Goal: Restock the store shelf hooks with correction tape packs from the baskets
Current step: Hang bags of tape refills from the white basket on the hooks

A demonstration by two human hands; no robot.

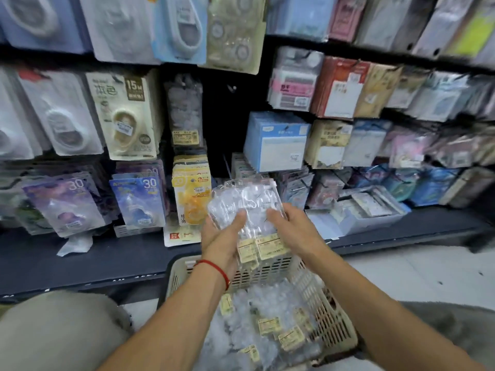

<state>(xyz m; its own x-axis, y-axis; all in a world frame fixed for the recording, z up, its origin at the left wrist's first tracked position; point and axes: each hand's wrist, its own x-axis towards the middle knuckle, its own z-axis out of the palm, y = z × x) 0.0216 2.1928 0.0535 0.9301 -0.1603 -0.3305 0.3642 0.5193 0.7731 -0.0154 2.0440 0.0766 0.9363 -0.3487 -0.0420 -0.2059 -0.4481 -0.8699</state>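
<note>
Clear packs (257,333) with yellow labels fill the basket (332,317); above its far rim, left hand (222,236) and right hand (292,226) grip a stack of packs (246,202).

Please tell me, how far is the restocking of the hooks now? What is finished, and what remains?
Done: most hooks already carry packs, such as the clear packs on one. In hand: the left hand and right hand hold a bunch of clear packs above the basket. Left: a bare hook shows in the dark gap, and many packs remain in the basket.
</note>
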